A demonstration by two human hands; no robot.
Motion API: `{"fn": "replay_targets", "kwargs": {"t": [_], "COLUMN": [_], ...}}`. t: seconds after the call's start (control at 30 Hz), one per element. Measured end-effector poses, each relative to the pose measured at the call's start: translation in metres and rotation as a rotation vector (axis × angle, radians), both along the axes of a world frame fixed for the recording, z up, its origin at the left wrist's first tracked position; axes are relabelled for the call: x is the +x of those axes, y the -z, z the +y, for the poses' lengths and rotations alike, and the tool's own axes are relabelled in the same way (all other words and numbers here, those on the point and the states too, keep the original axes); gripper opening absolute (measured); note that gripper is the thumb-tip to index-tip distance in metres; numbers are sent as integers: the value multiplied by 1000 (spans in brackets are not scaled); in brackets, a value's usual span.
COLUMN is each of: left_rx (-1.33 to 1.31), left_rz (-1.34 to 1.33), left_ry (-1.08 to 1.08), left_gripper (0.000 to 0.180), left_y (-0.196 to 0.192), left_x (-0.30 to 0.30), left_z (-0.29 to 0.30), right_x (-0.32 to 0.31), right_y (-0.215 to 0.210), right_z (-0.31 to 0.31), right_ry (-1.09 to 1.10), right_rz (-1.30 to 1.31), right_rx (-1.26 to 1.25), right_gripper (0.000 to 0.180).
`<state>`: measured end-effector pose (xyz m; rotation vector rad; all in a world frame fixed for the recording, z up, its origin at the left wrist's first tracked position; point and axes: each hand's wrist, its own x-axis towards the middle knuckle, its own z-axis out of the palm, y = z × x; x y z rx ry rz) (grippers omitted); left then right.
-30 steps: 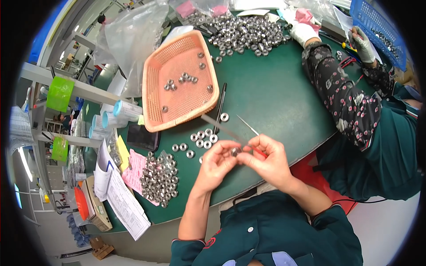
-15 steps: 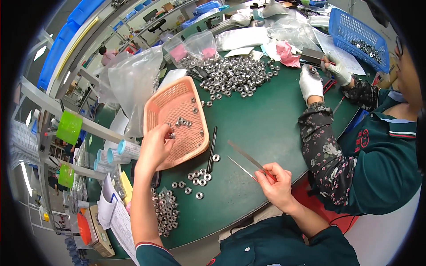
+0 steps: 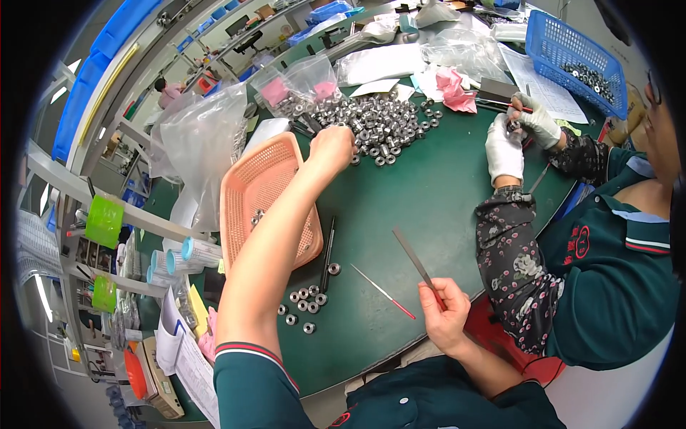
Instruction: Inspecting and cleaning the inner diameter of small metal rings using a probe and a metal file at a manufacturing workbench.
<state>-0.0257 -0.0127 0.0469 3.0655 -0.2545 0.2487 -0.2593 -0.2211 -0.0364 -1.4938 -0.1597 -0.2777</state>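
My left hand (image 3: 331,149) has its fingers curled down at the near left edge of a heap of metal rings (image 3: 386,125). What is between the fingertips is hidden. Its forearm crosses over an orange plastic basket (image 3: 236,187), where a few rings show. My right hand (image 3: 447,314) is closed on the red handle of a flat file (image 3: 412,257), whose blade points up and left. A thin needle file (image 3: 379,289) with a red handle lies on the green table (image 3: 371,222), left of that hand. Several loose rings (image 3: 313,307) and a black rod (image 3: 327,254) lie beside the basket.
At right, a co-worker in white gloves (image 3: 504,146) handles a small part. A blue basket (image 3: 572,64) of small parts stands beyond. Plastic bags (image 3: 204,136) and paper-covered tubes (image 3: 200,249) line the left side. Crumpled pink paper (image 3: 454,89) lies behind the heap.
My left hand has moved from inside the basket up and right to the ring heap. The needle file, earlier in my right hand beside the flat file, now lies apart on the table.
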Motion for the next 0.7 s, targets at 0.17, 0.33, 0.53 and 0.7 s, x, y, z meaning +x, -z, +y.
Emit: {"fn": "replay_targets", "kwargs": {"t": [0.17, 0.33, 0.53, 0.7], "left_rx": [-221, -121, -230, -226], "left_rz": [-127, -234, -161, -70], "left_ry": [-89, 129, 117, 28], "left_gripper": [11, 24, 38, 29], "left_y": [20, 39, 35, 34], "left_x": [32, 42, 54, 58], "left_z": [-4, -5, -5, 3], "right_x": [1, 2, 2, 4], "right_y": [-2, -6, -4, -7], "right_z": [-3, -5, -6, -6], "right_ry": [-13, -34, -52, -71], "right_rz": [-49, -74, -77, -93], "right_rx": [-33, -48, -62, -64], "right_gripper": [7, 9, 8, 8]}}
